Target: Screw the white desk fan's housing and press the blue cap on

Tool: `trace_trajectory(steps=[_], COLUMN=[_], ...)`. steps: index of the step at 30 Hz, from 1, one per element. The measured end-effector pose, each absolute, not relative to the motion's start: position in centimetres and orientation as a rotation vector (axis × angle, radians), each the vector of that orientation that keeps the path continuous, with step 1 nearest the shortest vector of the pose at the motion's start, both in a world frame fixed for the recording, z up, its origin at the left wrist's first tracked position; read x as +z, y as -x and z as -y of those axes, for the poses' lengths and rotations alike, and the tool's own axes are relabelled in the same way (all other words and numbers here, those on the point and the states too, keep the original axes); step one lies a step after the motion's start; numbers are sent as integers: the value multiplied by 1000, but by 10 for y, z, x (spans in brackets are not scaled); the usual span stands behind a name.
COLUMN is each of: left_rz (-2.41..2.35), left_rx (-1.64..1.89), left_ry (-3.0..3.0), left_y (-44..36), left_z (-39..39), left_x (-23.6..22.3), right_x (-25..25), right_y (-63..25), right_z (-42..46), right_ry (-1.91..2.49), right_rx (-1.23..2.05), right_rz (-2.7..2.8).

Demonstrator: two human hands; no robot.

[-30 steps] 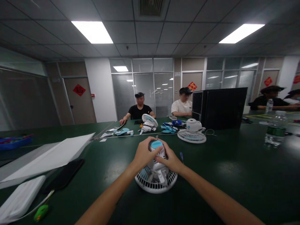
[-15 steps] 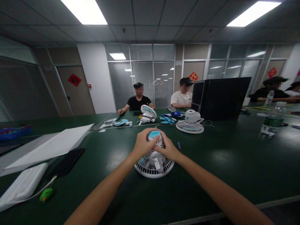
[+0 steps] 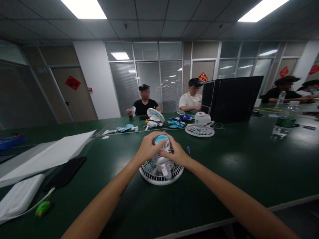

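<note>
Together, left hand (image 3: pixel 149 147) and right hand (image 3: pixel 178 153) curl half closed around a white fan's (image 3: pixel 162 181) housing (image 3: pixel 167 146).

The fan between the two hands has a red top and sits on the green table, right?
No: in the head view, the fan has a light blue top, not red. It does sit on the green table, between the left hand and right hand.

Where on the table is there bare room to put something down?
A wide bare patch runs from the blue-handled tool right to the water bottle. Another lies between the held fan and the black flat item. Crowded: the far middle, with a tilted fan, grille-down fan and blue parts; and the left, with white sheets.
</note>
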State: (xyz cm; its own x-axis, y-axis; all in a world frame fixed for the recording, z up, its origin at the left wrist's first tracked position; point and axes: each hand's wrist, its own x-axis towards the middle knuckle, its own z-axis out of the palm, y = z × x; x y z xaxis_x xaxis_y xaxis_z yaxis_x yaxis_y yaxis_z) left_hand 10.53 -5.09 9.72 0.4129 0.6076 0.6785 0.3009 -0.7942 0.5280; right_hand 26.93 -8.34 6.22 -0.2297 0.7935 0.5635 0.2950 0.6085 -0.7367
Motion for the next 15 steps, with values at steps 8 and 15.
trace_trajectory(steps=[8,15], left_rz=[-921,-858], left_rx=[1351,1311], left_ry=[-2413,-2460], left_y=[-103,-98], left_z=[49,52], left_x=[99,102], right_x=[63,64], right_y=[-270,-269], right_z=[85,85], right_ry=[889,895], right_rx=[638,663], right_rz=[1799,1778])
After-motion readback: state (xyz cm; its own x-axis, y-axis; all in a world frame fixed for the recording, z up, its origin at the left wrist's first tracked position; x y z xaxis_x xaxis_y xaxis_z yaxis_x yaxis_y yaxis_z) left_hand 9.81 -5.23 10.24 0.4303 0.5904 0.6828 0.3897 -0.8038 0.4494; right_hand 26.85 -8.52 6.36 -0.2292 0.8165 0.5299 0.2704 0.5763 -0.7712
